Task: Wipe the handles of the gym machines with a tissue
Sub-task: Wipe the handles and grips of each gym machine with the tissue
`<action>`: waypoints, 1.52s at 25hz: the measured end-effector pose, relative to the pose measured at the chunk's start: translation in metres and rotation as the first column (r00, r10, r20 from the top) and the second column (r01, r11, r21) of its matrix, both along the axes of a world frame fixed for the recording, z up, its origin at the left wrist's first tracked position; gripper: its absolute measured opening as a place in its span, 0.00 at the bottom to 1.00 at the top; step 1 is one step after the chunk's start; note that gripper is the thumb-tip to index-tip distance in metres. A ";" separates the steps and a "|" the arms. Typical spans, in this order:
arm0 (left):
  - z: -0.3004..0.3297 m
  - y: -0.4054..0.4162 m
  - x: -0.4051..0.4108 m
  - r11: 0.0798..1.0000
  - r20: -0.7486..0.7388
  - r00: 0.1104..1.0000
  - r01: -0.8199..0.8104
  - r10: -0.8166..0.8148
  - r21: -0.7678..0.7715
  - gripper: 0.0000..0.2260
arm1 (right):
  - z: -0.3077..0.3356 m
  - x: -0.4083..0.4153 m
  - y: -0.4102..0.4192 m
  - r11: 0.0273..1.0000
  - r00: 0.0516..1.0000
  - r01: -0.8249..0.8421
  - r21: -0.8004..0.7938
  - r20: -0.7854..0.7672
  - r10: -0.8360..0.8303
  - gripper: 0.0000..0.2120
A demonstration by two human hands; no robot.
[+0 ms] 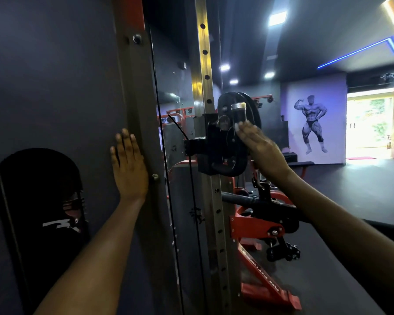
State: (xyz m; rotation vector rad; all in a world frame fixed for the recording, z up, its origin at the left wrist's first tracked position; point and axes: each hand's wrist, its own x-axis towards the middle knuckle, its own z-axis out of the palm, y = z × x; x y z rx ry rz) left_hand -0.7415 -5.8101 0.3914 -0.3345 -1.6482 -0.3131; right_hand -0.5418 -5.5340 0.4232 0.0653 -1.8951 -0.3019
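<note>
My left hand [129,165] lies flat, fingers straight and pointing up, against the dark side panel [55,87] of a cable machine, beside its grey frame post [141,110]. My right hand [258,144] reaches forward with straight fingers and touches the black pulley carriage [216,144] on the perforated steel upright [206,76]. A short black grip with a silver cap [238,110] stands just above my right fingertips. No tissue shows in either hand.
A black cable [163,155] runs down between the post and the upright. Red and black machine parts [259,223] sit low behind the upright. Open dark floor [350,189] stretches right toward a bodybuilder mural [312,123] and a bright doorway [371,123].
</note>
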 end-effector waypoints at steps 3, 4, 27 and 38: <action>-0.021 -0.001 0.001 0.999 -0.016 1.000 -0.010 0.009 -0.039 0.30 | -0.065 0.001 0.017 0.959 0.983 0.013 0.282 0.174 -0.064 0.33; -0.025 -0.001 0.001 0.999 -0.015 1.000 -0.013 0.012 -0.040 0.30 | -0.081 0.003 0.019 0.930 0.973 0.000 0.368 0.214 -0.085 0.32; -0.041 0.001 0.008 0.999 0.068 0.997 0.027 -0.030 0.040 0.31 | -0.062 -0.038 -0.059 0.829 0.831 -0.400 -0.390 -0.537 0.148 0.13; -0.043 -0.001 0.008 0.999 0.127 0.991 0.036 -0.041 0.040 0.28 | -0.063 -0.034 -0.073 0.103 0.865 -0.500 -0.860 -0.502 0.002 0.17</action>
